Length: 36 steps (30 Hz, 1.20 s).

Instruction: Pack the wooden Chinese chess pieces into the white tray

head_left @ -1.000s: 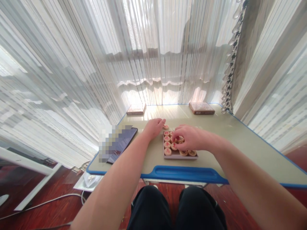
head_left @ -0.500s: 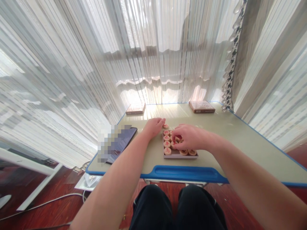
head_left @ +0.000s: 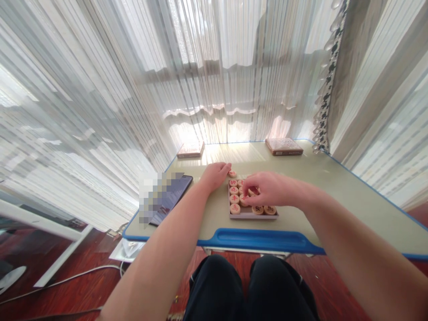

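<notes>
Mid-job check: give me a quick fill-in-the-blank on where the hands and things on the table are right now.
The fingers among the xiangqi pieces in the tray belong to the ____ hand.
One loose piece lies outside the tray, touching or just by the ____ hand.
Two boxes lie along the table's ____ edge.
The table's near edge has a ____ ledge.

Missing words: right; left; far; blue.
</notes>
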{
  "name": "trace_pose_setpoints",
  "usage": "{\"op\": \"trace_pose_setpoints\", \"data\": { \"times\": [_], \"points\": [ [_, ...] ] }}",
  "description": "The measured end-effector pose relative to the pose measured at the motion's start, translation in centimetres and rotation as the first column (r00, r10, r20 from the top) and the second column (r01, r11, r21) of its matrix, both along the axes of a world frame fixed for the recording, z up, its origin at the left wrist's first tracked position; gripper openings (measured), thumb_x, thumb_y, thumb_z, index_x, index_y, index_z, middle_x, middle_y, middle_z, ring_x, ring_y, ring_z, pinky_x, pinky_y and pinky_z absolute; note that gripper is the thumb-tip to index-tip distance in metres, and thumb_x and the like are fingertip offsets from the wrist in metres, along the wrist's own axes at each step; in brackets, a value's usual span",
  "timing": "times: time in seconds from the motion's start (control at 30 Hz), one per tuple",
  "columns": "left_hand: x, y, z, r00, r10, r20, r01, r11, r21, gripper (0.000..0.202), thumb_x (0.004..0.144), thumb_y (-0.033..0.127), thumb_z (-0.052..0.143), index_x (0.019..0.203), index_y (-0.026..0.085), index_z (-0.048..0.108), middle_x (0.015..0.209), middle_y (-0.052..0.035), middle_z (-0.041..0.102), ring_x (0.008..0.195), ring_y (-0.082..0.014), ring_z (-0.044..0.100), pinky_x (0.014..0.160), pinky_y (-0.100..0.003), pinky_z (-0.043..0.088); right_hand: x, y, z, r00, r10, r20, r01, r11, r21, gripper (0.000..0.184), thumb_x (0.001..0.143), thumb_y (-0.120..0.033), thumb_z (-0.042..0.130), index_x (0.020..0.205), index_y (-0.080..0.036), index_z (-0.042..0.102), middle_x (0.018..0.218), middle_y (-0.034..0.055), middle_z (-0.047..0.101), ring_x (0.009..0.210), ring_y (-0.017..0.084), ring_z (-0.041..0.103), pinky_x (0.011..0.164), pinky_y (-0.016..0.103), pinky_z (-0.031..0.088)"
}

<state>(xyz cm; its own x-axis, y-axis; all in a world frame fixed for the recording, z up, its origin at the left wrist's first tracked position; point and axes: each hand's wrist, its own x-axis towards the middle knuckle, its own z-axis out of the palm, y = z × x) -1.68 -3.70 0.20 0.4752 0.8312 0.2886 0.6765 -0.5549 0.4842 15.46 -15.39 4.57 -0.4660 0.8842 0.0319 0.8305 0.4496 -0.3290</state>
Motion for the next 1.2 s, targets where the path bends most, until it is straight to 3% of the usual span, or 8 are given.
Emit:
{"op": "trace_pose_setpoints", "data": {
  "times": [0.17, 0.3, 0.53, 0.87, 1.03, 1.2],
  "points": [
    [0.1, -0.1, 0.2, 1.000, 0.014, -0.021, -0.014, 1.000, -0.001, 0.048, 0.085, 0.047, 0.028, 0.069, 0.018, 0.063, 0.066, -0.0039, 0.061, 0.069, -0.0188, 0.056, 0.065, -0.029, 0.039, 0.6, -0.5, 0.7, 0.999, 0.039, -0.023, -0.042, 0.986, -0.161, 0.016, 0.067, -0.025, 0.059, 0.077, -0.027, 0.071, 0.074, -0.0019, 0.065, 0.061, 0.011, 0.056, 0.051, 0.022, 0.036],
    [0.1, -0.1, 0.2, 1.000, 0.006, -0.026, -0.005, 1.000, 0.004, 0.048, 0.085, 0.047, 0.027, 0.069, 0.017, 0.063, 0.065, -0.0035, 0.061, 0.068, -0.0183, 0.055, 0.064, -0.029, 0.038, 1.1, -0.2, 0.7, 0.995, 0.099, -0.027, -0.103, 0.979, -0.176, 0.018, 0.067, -0.031, 0.062, 0.081, -0.027, 0.073, 0.081, 0.0005, 0.066, 0.072, 0.015, 0.058, 0.060, 0.023, 0.040],
    [0.0, 0.1, -0.1, 1.000, 0.000, -0.019, 0.000, 1.000, 0.009, 0.048, 0.085, 0.047, 0.028, 0.070, 0.017, 0.062, 0.066, -0.0037, 0.062, 0.070, -0.0184, 0.055, 0.065, -0.028, 0.038, 1.4, 0.2, 0.4, 0.997, 0.073, 0.007, -0.070, 0.980, -0.184, 0.018, 0.066, -0.036, 0.065, 0.079, -0.027, 0.073, 0.081, 0.0016, 0.066, 0.072, 0.016, 0.058, 0.063, 0.025, 0.041],
    [0.1, 0.0, 0.1, 1.000, -0.011, -0.019, 0.011, 1.000, -0.012, 0.046, 0.085, 0.045, 0.032, 0.077, 0.016, 0.067, 0.076, -0.0044, 0.067, 0.075, -0.0183, 0.057, 0.070, -0.028, 0.041, 1.4, 0.2, 0.6, 0.997, 0.027, -0.077, -0.041, 0.981, -0.190, 0.014, 0.066, -0.029, 0.061, 0.074, -0.024, 0.072, 0.078, 0.0012, 0.068, 0.067, 0.015, 0.057, 0.062, 0.024, 0.041],
    [0.2, -0.3, 0.2, 0.997, -0.018, 0.075, 0.028, 0.991, -0.133, 0.063, 0.087, 0.055, 0.020, 0.083, 0.018, 0.071, 0.094, -0.0044, 0.069, 0.088, -0.0185, 0.059, 0.086, -0.028, 0.042, 1.3, 0.5, 0.7, 0.995, -0.034, -0.096, 0.019, 0.989, -0.147, 0.018, 0.069, -0.025, 0.055, 0.075, -0.022, 0.071, 0.077, 0.0012, 0.068, 0.067, 0.014, 0.058, 0.061, 0.024, 0.041],
    [0.2, -0.3, 0.2, 1.000, -0.010, 0.016, 0.011, 0.999, -0.039, 0.065, 0.088, 0.054, 0.018, 0.080, 0.017, 0.071, 0.092, -0.0068, 0.069, 0.089, -0.0197, 0.060, 0.086, -0.030, 0.042, 1.4, 1.6, 0.0, 0.982, -0.176, -0.062, 0.169, 0.980, -0.107, 0.020, 0.071, -0.024, 0.052, 0.078, -0.021, 0.070, 0.078, 0.0008, 0.068, 0.070, 0.015, 0.058, 0.061, 0.024, 0.040]
  ]
}}
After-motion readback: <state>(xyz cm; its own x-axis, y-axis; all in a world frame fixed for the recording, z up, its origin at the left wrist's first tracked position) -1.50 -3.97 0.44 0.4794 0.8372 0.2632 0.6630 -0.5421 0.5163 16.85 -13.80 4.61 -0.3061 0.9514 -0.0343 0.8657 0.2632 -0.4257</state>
